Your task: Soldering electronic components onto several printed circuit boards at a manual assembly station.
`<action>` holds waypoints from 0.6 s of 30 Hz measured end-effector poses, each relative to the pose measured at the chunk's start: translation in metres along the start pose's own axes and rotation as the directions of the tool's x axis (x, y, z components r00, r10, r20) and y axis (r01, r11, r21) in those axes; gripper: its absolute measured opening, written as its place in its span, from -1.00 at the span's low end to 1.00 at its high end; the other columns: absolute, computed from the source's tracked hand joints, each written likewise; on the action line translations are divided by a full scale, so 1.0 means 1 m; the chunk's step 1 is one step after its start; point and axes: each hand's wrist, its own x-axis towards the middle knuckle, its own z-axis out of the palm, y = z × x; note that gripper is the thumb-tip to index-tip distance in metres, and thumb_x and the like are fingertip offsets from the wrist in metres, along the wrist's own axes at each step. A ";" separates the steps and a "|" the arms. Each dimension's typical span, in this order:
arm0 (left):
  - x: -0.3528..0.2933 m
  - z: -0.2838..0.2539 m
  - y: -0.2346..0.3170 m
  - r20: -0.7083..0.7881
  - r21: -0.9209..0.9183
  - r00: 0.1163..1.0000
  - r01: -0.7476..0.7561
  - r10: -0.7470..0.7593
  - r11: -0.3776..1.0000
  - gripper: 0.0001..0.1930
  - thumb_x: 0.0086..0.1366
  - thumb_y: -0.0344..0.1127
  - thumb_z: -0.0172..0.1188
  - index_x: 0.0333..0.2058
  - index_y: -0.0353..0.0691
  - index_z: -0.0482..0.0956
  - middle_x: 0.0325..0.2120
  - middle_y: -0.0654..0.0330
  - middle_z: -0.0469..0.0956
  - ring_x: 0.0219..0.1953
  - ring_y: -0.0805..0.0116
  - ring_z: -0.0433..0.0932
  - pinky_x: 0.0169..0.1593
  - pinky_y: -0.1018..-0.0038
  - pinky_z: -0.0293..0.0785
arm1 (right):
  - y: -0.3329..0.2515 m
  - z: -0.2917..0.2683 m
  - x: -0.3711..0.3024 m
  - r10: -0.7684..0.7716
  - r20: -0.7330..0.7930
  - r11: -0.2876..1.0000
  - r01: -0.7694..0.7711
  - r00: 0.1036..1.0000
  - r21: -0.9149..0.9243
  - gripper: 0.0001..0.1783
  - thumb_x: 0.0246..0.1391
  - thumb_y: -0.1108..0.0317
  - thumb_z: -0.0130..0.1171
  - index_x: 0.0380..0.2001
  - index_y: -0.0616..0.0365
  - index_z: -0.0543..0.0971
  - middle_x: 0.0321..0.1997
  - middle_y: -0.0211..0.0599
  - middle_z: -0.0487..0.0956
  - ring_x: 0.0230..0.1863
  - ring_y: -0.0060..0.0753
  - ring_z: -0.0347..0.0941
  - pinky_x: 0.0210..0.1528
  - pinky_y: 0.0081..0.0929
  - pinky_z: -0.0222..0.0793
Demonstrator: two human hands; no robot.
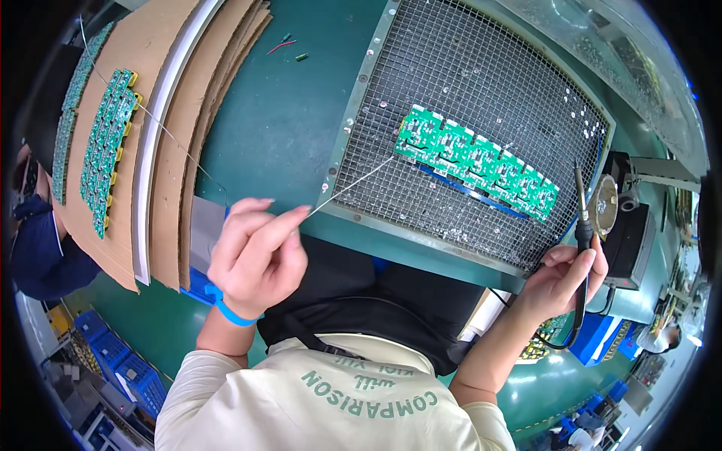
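A green circuit board panel [475, 162] lies at a slant on the wire mesh, underside up with solder joints and short black wires showing. My left hand [259, 252], with a blue band at the wrist, pinches a thin strand of solder wire [350, 185] whose tip reaches the panel's left end. The wire's other end trails away to the left over the cardboard. In my right hand [565, 279] is a soldering iron [583, 225], held like a pen with its tip pointing away from me, to the right of the panel and apart from it.
The mesh sits in a metal frame [347, 128] on the green table [301, 98]. Left are stacked cardboard sheets [171, 150] bearing more circuit boards [109, 150]. Right stand a round dish [604, 204] and a black box [628, 244]. Small loose parts [301, 57] lie at the back.
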 end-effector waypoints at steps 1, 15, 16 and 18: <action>-0.003 -0.007 0.001 0.006 0.036 1.000 0.007 -0.007 0.999 -0.69 -0.01 -0.65 0.20 -0.25 -0.27 0.71 -0.57 0.24 0.43 -0.59 0.41 0.39 -0.16 0.29 0.59 | 0.000 0.000 0.000 0.003 0.005 1.000 -0.003 1.000 0.009 -0.72 0.37 0.32 -0.09 -0.06 0.33 0.45 -0.68 -0.29 0.43 -0.67 -0.60 0.27 -0.62 -0.69 0.18; -0.016 -0.098 -0.028 -0.561 0.242 0.826 0.229 -0.056 0.943 -0.69 0.41 -0.47 -0.04 0.07 -0.44 0.48 -0.30 0.05 0.53 -0.25 0.32 0.52 0.08 0.34 0.46 | -0.002 0.001 0.001 0.031 -0.006 0.999 -0.031 1.000 0.038 -0.75 0.37 0.34 -0.08 -0.07 0.31 0.46 -0.66 -0.31 0.44 -0.66 -0.64 0.27 -0.60 -0.72 0.17; -0.004 -0.104 -0.031 -0.637 0.320 0.766 0.358 -0.081 0.877 -0.65 0.44 -0.40 -0.04 0.12 -0.45 0.43 -0.21 0.02 0.56 -0.16 0.30 0.56 0.11 0.39 0.43 | 0.000 0.001 0.001 0.029 0.009 0.998 -0.029 1.000 0.051 -0.75 0.37 0.34 -0.08 -0.07 0.31 0.46 -0.66 -0.31 0.44 -0.66 -0.64 0.27 -0.60 -0.72 0.17; 0.005 -0.115 -0.047 -0.545 0.364 0.828 0.374 -0.131 0.853 -0.63 0.44 -0.38 -0.03 0.14 -0.46 0.41 -0.14 0.00 0.54 -0.08 0.29 0.54 0.12 0.40 0.41 | -0.002 0.001 0.000 0.010 0.028 0.998 -0.012 1.000 0.058 -0.75 0.37 0.34 -0.08 -0.08 0.31 0.46 -0.66 -0.31 0.44 -0.66 -0.65 0.26 -0.61 -0.73 0.17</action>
